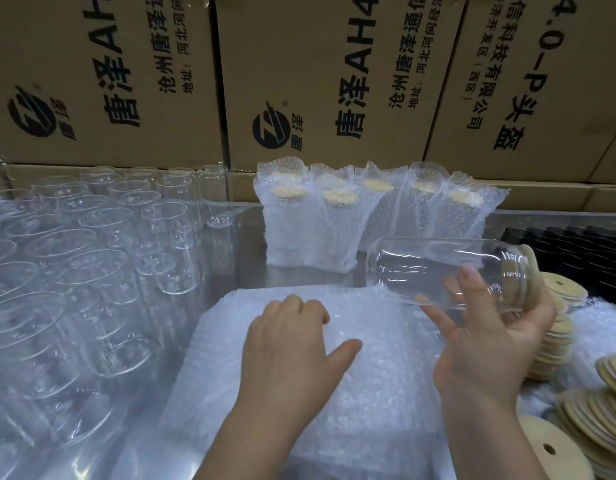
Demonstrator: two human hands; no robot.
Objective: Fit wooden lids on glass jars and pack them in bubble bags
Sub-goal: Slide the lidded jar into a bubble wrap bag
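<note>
1. The right hand [490, 351] grips a glass jar [434, 271], holding it on its side over the far right corner of the pile of bubble bags [369, 393]. The thumb lies on the near side of the glass and the fingers curl underneath.
2. A wooden lid [528, 271] sits on the jar's mouth, at the end turned away from the pile.
3. The left hand [289, 344] rests on top of the pile with the thumb spread and the fingers bent down. Whether they pinch a bag cannot be told.
4. Left of the pile, many empty jars [92, 254] stand upright and close together.
5. Behind the pile, packed jars [334, 220] stand in a row inside bubble bags, their lids showing through.
6. Right of the pile, loose lids [556, 344] lie in leaning stacks.
7. Cardboard boxes [334, 81] rise further behind the pile, beyond the packed jars.
</note>
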